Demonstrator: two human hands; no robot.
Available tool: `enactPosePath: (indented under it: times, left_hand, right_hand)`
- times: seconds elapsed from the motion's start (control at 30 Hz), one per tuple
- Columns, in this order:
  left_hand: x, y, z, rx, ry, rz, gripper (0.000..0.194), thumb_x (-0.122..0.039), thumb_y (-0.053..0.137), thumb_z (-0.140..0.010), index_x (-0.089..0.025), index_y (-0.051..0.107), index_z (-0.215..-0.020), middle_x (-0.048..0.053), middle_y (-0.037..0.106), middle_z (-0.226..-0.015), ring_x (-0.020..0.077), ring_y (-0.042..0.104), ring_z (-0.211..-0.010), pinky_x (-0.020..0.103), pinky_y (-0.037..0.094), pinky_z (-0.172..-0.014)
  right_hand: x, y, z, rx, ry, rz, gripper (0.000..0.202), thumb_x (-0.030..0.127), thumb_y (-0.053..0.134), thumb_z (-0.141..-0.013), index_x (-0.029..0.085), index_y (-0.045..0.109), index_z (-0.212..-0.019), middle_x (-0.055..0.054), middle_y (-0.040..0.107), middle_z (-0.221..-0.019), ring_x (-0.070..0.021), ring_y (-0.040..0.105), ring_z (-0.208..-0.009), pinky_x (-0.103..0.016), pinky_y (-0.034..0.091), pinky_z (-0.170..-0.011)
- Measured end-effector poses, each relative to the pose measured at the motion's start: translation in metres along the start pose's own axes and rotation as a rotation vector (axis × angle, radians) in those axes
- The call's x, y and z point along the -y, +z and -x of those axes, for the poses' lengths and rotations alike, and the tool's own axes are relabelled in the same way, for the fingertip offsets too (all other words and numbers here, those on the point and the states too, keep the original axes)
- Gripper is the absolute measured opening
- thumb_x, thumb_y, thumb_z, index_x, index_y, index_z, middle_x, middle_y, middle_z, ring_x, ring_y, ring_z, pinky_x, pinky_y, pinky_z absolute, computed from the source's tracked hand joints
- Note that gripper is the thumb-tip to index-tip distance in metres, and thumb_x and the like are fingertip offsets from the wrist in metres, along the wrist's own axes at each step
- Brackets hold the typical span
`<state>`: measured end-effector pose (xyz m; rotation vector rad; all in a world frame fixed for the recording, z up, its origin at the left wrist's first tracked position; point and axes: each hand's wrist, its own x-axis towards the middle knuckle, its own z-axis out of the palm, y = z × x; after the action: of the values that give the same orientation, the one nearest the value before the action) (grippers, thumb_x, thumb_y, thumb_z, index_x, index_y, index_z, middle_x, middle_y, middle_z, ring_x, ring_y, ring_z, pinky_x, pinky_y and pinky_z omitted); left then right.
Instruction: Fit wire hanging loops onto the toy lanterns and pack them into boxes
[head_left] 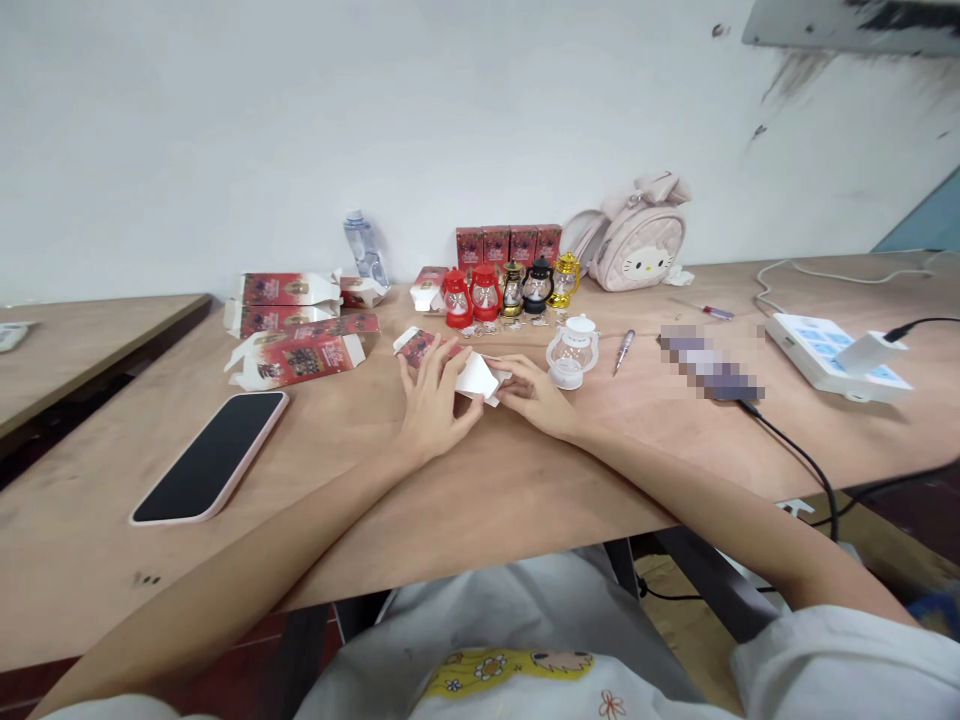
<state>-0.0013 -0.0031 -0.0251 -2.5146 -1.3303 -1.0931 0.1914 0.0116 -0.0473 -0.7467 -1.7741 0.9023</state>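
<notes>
A small red printed cardboard box [477,377] lies in front of me, with its white end flaps turned toward me. My left hand [439,402] grips it from the left, fingers over its top and thumb at the flap. From the right, my right hand [536,398] pinches the flap edge between thumb and fingers. Part of the box is covered by my fingers. Just right of my right hand stands a white lantern [572,352] with a clear body. Behind are small lanterns in a row: red [457,298], black [538,286] and gold [565,280] among them.
Red cartons [300,358] with open flaps lie at left, behind a phone [214,455]. Boxes [510,244], a water bottle [365,248] and a pink bag [641,240] stand by the wall. At right are screwdrivers [624,352], a cabled phone [709,365] and a power strip [832,355].
</notes>
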Motion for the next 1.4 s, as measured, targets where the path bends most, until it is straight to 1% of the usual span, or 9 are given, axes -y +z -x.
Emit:
enactPosePath:
  times: [0.2, 0.4, 0.5, 0.67, 0.87, 1.0, 1.27, 1.33, 1.4]
  left_hand:
    - [0.005, 0.001, 0.000, 0.003, 0.176, 0.028, 0.030, -0.021, 0.044, -0.084, -0.022, 0.060, -0.110, 0.007, 0.061, -0.128, 0.0242, 0.048, -0.128, 0.054, 0.016, -0.115]
    - [0.009, 0.004, 0.001, -0.017, 0.328, 0.017, 0.034, -0.013, 0.047, -0.075, -0.018, 0.063, -0.105, 0.009, 0.062, -0.127, 0.0264, 0.051, -0.126, 0.052, 0.033, -0.110]
    - [0.011, 0.006, 0.001, -0.048, 0.396, 0.027, 0.038, -0.008, 0.046, -0.071, -0.017, 0.064, -0.102, 0.010, 0.063, -0.125, 0.0268, 0.050, -0.127, 0.049, 0.041, -0.105]
    - [0.011, 0.007, 0.000, -0.077, 0.460, 0.023, 0.040, -0.005, 0.046, -0.067, -0.017, 0.065, -0.101, 0.010, 0.064, -0.123, 0.0282, 0.055, -0.122, 0.049, 0.046, -0.101]
    - [0.008, 0.005, 0.000, -0.047, 0.448, 0.037, 0.049, -0.002, 0.045, -0.064, -0.017, 0.060, -0.107, 0.010, 0.063, -0.124, 0.0280, 0.051, -0.126, 0.049, 0.045, -0.103]
    - [0.005, 0.004, 0.000, -0.061, 0.422, 0.058, 0.054, -0.001, 0.044, -0.063, -0.018, 0.053, -0.114, 0.011, 0.060, -0.124, 0.0271, 0.052, -0.123, 0.047, 0.047, -0.101]
    - [0.001, 0.005, 0.004, -0.064, 0.278, 0.070, 0.048, -0.005, 0.046, -0.065, -0.020, 0.046, -0.111, 0.012, 0.052, -0.119, 0.0228, 0.061, -0.104, 0.032, 0.057, -0.073]
    - [0.000, 0.006, 0.004, -0.100, 0.308, 0.075, 0.050, -0.004, 0.046, -0.065, -0.020, 0.045, -0.112, 0.012, 0.052, -0.118, 0.0226, 0.060, -0.106, 0.031, 0.057, -0.072]
    - [-0.001, 0.007, 0.003, -0.181, 0.365, 0.058, 0.048, -0.004, 0.047, -0.067, -0.019, 0.045, -0.112, 0.013, 0.054, -0.117, 0.0233, 0.059, -0.108, 0.036, 0.055, -0.081]
  right_hand:
    - [-0.011, -0.003, -0.003, 0.017, 0.135, -0.182, 0.036, 0.025, 0.070, -0.073, 0.025, 0.065, -0.109, -0.003, 0.058, -0.113, -0.0139, 0.064, -0.092, -0.036, 0.053, -0.093]
    - [-0.011, -0.003, -0.003, -0.076, 0.129, 0.035, 0.021, 0.023, 0.068, -0.075, 0.021, 0.071, -0.096, -0.002, 0.066, -0.096, -0.0136, 0.064, -0.079, -0.033, 0.054, -0.080]
    - [-0.007, -0.004, -0.001, -0.101, 0.005, 0.293, 0.016, 0.022, 0.065, -0.079, 0.022, 0.072, -0.094, -0.003, 0.066, -0.089, -0.0141, 0.061, -0.074, -0.032, 0.054, -0.072]
    - [-0.001, -0.005, 0.001, -0.103, -0.346, 0.684, 0.020, 0.019, 0.054, -0.088, 0.025, 0.072, -0.090, -0.007, 0.066, -0.105, -0.0206, 0.056, -0.101, -0.038, 0.053, -0.083]
    - [-0.008, -0.008, -0.005, 0.008, -0.508, 0.702, 0.031, 0.011, 0.042, -0.091, 0.023, 0.070, -0.099, -0.008, 0.056, -0.133, -0.0203, 0.049, -0.124, -0.043, 0.047, -0.101]
    - [-0.014, -0.009, -0.007, 0.076, -0.511, 0.634, 0.035, 0.011, 0.038, -0.092, 0.023, 0.066, -0.110, -0.007, 0.053, -0.137, -0.0182, 0.051, -0.126, -0.039, 0.050, -0.098]
    - [-0.016, -0.004, -0.009, 0.000, -0.482, 0.628, 0.039, 0.009, 0.038, -0.090, 0.026, 0.067, -0.111, -0.004, 0.059, -0.130, -0.0156, 0.057, -0.119, -0.034, 0.052, -0.097]
    - [-0.016, -0.004, -0.009, -0.030, -0.492, 0.651, 0.035, 0.012, 0.041, -0.091, 0.026, 0.068, -0.108, -0.004, 0.062, -0.126, -0.0161, 0.060, -0.115, -0.034, 0.053, -0.095]
    - [-0.012, -0.002, -0.009, -0.071, -0.510, 0.649, 0.033, 0.014, 0.042, -0.091, 0.026, 0.069, -0.106, -0.005, 0.065, -0.122, -0.0168, 0.062, -0.110, -0.035, 0.053, -0.094]
